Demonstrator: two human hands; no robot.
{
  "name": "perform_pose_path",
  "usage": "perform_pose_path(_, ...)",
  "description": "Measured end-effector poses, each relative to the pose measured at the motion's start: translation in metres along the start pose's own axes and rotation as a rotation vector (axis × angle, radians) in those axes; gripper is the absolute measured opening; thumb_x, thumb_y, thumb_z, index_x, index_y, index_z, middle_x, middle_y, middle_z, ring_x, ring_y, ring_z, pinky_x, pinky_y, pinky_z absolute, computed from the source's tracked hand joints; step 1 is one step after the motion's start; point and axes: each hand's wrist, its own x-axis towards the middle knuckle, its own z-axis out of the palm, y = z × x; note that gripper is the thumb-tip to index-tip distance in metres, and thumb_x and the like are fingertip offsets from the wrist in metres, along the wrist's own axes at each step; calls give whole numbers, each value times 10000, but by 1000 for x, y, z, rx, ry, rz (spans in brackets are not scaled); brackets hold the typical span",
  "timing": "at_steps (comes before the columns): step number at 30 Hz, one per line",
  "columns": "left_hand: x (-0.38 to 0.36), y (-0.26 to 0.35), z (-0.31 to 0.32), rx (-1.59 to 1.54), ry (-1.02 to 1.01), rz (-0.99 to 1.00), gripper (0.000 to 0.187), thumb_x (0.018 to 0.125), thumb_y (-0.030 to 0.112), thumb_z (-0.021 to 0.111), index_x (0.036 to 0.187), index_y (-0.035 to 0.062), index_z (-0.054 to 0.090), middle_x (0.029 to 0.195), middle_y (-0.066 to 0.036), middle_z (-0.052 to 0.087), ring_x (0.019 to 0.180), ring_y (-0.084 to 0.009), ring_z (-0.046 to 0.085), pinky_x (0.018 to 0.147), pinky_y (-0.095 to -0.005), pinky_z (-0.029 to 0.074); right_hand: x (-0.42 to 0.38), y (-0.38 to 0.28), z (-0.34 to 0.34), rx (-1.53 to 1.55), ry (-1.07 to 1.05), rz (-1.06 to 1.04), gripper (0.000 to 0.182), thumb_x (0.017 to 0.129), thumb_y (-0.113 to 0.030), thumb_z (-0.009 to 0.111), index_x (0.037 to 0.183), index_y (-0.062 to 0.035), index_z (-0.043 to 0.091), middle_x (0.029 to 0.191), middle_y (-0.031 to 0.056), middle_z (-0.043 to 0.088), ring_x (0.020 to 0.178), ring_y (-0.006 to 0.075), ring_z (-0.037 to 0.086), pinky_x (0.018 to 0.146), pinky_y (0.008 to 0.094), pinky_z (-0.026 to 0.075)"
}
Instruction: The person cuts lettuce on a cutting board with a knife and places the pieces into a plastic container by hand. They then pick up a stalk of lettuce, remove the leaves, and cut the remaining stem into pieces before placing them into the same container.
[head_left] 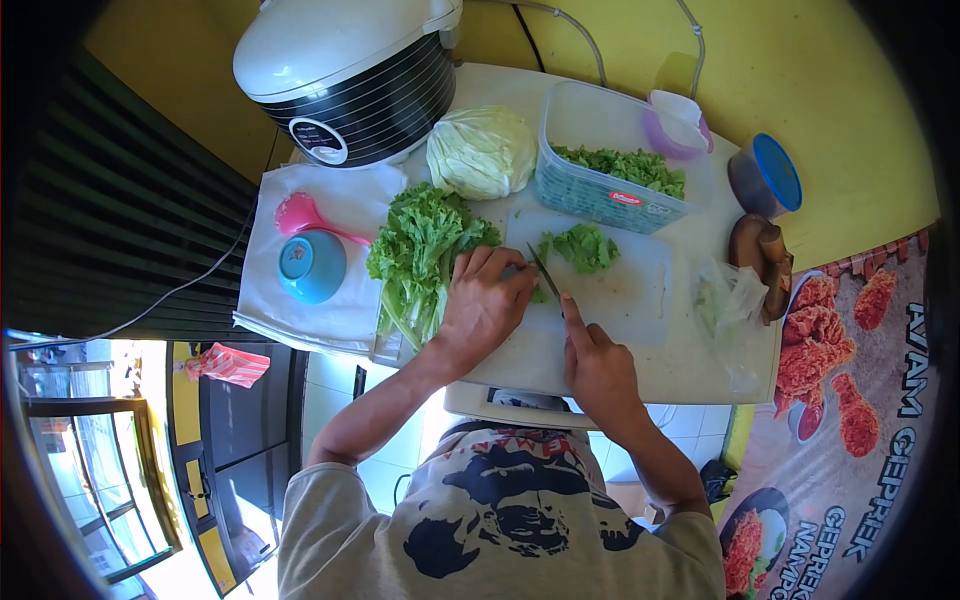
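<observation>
My right hand [602,378] is closed round the handle of a knife [546,272], index finger stretched along it. The blade points away from me over a translucent cutting board [625,300]. Just left of the blade, my left hand [488,297] has its fingers curled down on lettuce, mostly hidden beneath them. Cut lettuce [585,248] lies on the board beyond the knife. A bunch of leafy lettuce [425,245] rests left of my left hand, stalks towards me. Behind the board, a clear plastic container [590,205] holds chopped lettuce [630,170].
A cabbage [482,152] and a rice cooker [350,90] stand at the back. On the left are a blue bowl [312,267] and a pink ladle [300,215]. A plastic bag [728,310], a wooden object [762,265] and a blue-lidded tub [765,175] sit on the right.
</observation>
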Motion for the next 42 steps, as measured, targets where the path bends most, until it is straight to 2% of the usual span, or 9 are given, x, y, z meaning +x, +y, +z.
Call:
perform_pose_path(6, 1, -1, -1, -11, -9, -18, 155, 869, 118, 797, 1019, 88, 814, 1048, -22, 695, 1013, -229, 631, 889, -409, 469, -21, 3, -13, -43, -110, 31, 687, 961, -101, 647, 1606, -97, 409, 785, 107, 626, 505, 292, 619, 495, 426, 552)
perform_pose_path(8, 1, 0, -4, 3, -27, 0, 156, 870, 119, 795, 1022, 90, 815, 1048, -23, 694, 1013, -223, 630, 906, -415, 461, -19, 6, -10, -1, -74, 12, 682, 968, -103, 641, 1609, -106, 407, 790, 107, 622, 504, 295, 615, 498, 423, 553)
perform_pose_path(14, 11, -8, -6, 0, -97, 121, 249, 908, 78, 744, 1154, 98, 773, 1129, -56, 693, 1053, -262, 624, 968, -433, 437, -10, 11, -12, 90, 102, 62, 635, 995, -80, 627, 1597, -124, 432, 769, 110, 628, 519, 299, 622, 502, 417, 539)
perform_pose_path(17, 17, -2, -5, -72, -60, 40, 261, 928, 64, 715, 1186, 86, 747, 1158, -96, 686, 1085, -295, 619, 986, -441, 441, -15, 15, -20, 140, 138, 45, 599, 1001, -70, 627, 1576, -133, 469, 748, 105, 633, 525, 287, 628, 499, 414, 526)
perform_pose_path(20, 14, 11, -10, -91, 93, -75, 233, 916, 72, 740, 1149, 67, 748, 1153, -126, 684, 1073, -312, 626, 961, -447, 463, -21, 21, -19, 164, 129, 16, 578, 1002, -75, 633, 1559, -146, 498, 733, 98, 630, 521, 272, 624, 492, 409, 517)
perform_pose_path(26, -12, 10, -3, -42, -46, -6, 185, 861, 69, 795, 1041, 53, 755, 1114, -105, 704, 1008, -304, 662, 890, -445, 505, -19, 21, -21, 150, 93, -34, 550, 993, -90, 648, 1527, -171, 547, 723, 83, 625, 500, 259, 612, 482, 403, 512)
perform_pose_path(29, -15, 3, -3, -48, -12, 57, 164, 854, 35, 778, 1015, 40, 754, 1082, -97, 716, 1009, -298, 668, 899, -443, 512, -16, 22, -22, 153, 81, -62, 543, 984, -90, 657, 1512, -178, 565, 718, 75, 622, 491, 258, 606, 482, 400, 518)
perform_pose_path(36, -11, -3, -10, -78, -43, 106, 182, 853, 6, 755, 1033, 18, 740, 1090, -107, 720, 1025, -302, 666, 914, -431, 518, -12, 22, -15, 83, 54, -13, 563, 969, -96, 668, 1516, -179, 561, 713, 75, 611, 491, 266, 607, 488, 403, 532)
perform_pose_path(42, -13, -4, -9, -72, -39, 97, 185, 860, 14, 757, 1044, 21, 736, 1101, -107, 720, 1038, -301, 666, 916, -432, 525, -14, 17, -18, 139, 57, -23, 558, 991, -110, 656, 1533, -174, 538, 715, 83, 603, 485, 273, 596, 481, 412, 520)
